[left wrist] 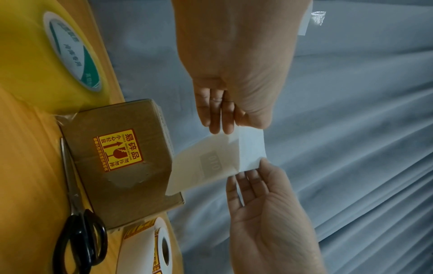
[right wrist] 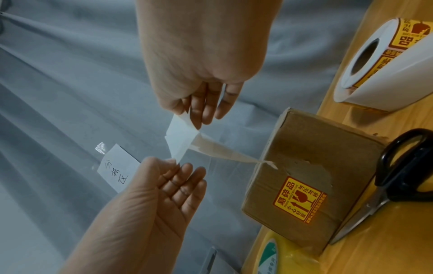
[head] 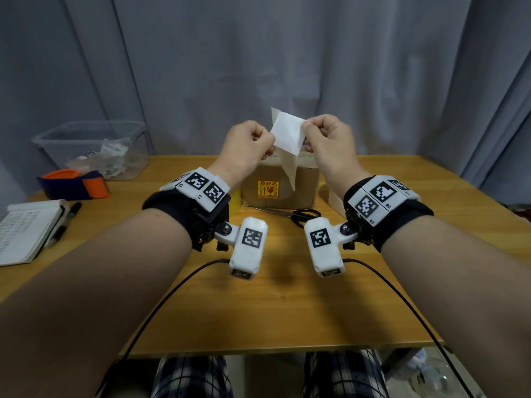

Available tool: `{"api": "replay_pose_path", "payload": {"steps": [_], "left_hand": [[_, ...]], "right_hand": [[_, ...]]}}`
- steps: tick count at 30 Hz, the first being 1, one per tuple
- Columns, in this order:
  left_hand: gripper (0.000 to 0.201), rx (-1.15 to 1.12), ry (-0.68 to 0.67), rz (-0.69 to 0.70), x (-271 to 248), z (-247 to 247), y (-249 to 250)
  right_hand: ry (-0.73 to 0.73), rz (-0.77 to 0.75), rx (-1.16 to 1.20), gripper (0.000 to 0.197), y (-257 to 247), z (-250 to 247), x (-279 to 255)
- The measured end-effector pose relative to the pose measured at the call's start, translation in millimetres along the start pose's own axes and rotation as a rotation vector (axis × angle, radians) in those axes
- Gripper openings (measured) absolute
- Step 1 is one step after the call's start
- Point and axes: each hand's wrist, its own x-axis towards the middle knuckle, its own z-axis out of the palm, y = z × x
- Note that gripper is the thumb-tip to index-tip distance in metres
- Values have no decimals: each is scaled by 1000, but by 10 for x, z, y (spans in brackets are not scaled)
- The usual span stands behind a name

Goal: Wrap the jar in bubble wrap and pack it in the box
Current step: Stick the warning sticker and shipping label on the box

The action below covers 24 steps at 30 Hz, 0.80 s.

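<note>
The brown cardboard box (head: pixel 280 185) stands closed on the wooden table (head: pixel 287 305), with a yellow fragile sticker on its front; it also shows in the wrist views (left wrist: pixel 121 157) (right wrist: pixel 304 176). No jar or bubble wrap is in sight. Above the box, both hands hold a small white label sheet (head: pixel 288 133) (left wrist: pixel 234 155) (right wrist: pixel 180 140). My left hand (head: pixel 265 139) (left wrist: pixel 225 126) pinches its left edge and my right hand (head: pixel 307 133) (right wrist: pixel 194 118) pinches its right edge. A beige backing strip (head: pixel 290 168) (right wrist: pixel 225 150) hangs from the sheet towards the box top.
Black-handled scissors (head: pixel 298 215) lie in front of the box. A yellow tape roll (left wrist: pixel 46 55) sits left of it and a sticker roll (right wrist: pixel 386 64) right of it. At the left are a clear bin (head: pixel 94 150), an orange-and-blue object (head: pixel 74 183), a notebook (head: pixel 26 228) and a marker (head: pixel 64 222).
</note>
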Motion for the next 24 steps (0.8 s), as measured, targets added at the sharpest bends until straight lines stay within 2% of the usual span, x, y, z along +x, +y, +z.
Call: {"api": "replay_pose_path", "payload": {"steps": [11, 14, 22, 24], "left_hand": [[14, 106, 53, -36, -22, -23, 2], [20, 127, 68, -35, -24, -23, 8], [14, 195, 102, -52, 11, -26, -66], [18, 210, 118, -78, 20, -53, -121]], "right_hand": [[42, 15, -15, 17, 64, 43, 1], [83, 27, -13, 15, 72, 60, -5], [216, 41, -30, 16, 89, 53, -4], [270, 59, -7, 17, 104, 19, 4]]}}
